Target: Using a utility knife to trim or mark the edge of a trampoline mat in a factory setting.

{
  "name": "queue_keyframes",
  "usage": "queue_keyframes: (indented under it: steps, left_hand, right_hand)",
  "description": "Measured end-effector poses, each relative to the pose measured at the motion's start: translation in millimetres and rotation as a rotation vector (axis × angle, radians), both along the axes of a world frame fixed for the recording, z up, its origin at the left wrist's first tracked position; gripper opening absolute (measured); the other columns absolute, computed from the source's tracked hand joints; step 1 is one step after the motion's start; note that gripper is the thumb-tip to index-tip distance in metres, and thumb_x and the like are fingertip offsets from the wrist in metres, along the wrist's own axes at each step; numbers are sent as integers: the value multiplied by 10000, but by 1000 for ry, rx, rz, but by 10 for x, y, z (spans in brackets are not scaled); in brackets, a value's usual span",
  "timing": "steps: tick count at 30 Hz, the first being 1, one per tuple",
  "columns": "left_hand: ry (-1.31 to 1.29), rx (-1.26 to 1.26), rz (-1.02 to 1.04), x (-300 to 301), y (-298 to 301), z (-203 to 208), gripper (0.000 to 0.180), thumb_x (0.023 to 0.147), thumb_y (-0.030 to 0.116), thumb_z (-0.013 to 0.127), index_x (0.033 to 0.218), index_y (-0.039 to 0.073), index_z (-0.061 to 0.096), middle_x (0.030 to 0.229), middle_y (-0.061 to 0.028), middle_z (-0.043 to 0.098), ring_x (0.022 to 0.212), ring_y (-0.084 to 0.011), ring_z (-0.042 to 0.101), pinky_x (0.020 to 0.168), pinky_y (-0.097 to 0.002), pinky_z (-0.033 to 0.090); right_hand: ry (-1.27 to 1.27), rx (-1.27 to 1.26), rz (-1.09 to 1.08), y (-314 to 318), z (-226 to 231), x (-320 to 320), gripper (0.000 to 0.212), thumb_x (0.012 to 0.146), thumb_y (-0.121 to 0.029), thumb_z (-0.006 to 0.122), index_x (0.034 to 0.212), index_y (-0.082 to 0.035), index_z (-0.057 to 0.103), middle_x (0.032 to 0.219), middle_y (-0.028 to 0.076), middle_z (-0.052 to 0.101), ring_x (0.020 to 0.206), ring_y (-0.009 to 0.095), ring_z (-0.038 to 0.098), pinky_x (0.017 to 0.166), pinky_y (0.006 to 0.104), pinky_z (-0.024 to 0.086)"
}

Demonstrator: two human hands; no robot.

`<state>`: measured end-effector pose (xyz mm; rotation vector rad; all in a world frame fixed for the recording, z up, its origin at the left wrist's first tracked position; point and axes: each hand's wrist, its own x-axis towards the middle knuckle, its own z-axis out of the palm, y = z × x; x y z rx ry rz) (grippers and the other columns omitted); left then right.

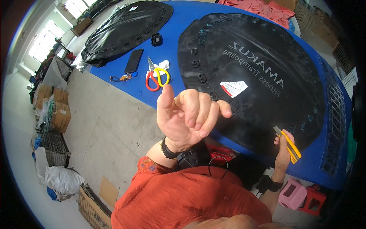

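Note:
My left hand [187, 116] is raised in the middle of the view, above the near edge of the blue table [114, 71]. Its thumb stands out and its fingers are loosely curled, with nothing in them. At the right, my right hand [283, 150] grips a yellow utility knife [291, 147], blade end up, over the near right part of a round black trampoline mat [259, 110]. A white label with a red edge [233, 88] lies on that mat. Black loops [202, 78] run along its left rim. Scissors with red and yellow handles [157, 76] lie beyond my left hand.
Left of the scissors are a black phone [134, 61] and a small corded item [122, 77]. A second black mat [129, 28] lies at the far left, near a small black piece [156, 39]. Pink [292, 194] and red stools [314, 200] stand below the table's right side. Cardboard boxes [60, 116] stand left.

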<state>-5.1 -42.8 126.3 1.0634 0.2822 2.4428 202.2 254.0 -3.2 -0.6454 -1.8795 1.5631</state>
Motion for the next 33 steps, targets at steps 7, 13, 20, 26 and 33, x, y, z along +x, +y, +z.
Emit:
queue_keyframes:
  steps: [7, 13, 20, 26, 33]
  left_hand:
    - [29, -53, -10, 39, -52, 49, 736, 1126, 613, 281, 668, 84, 511, 632, -31, 464, 500, -171, 425, 608, -376, 429]
    - [179, -103, 52, 127, -141, 100, 711, 1109, 603, 395, 646, 80, 525, 589, -10, 453, 436, -133, 398, 416, -291, 284]
    - [542, 134, -64, 194, -59, 239, 584, 1104, 370, 593, 631, 32, 533, 580, -50, 485, 412, -126, 430, 422, -306, 510]
    - [423, 212, -68, 467, -29, 406, 511, 1086, 252, 608, 659, -25, 563, 586, -102, 485, 458, -189, 481, 584, -503, 650]
    - [310, 230, -47, 692, -121, 362, 474, 1062, 215, 666, 651, -17, 620, 606, -93, 524, 463, -195, 507, 487, -395, 529]
  right_hand:
    - [-5, 16, -14, -13, 14, -25, 251, 1115, -127, 583, 1324, -7, 650, 1131, 84, 727, 915, 97, 688, 856, 249, 562]
    - [-16, 46, -14, -9, 14, -29, 256, 1119, -133, 571, 1326, -2, 648, 1115, 89, 731, 914, 106, 688, 851, 261, 565]
    - [-29, 28, -38, -35, 15, -22, 263, 1117, -129, 574, 1329, 10, 644, 1112, 95, 729, 909, 107, 684, 849, 257, 564]
    - [-25, 12, -20, 42, -30, -11, 279, 1118, -139, 576, 1346, 9, 641, 1114, 88, 736, 905, 92, 685, 857, 244, 558]
    - [-34, -2, -5, 70, -66, -34, 299, 1119, -155, 574, 1352, 21, 638, 1130, 94, 723, 926, 98, 679, 866, 246, 563]
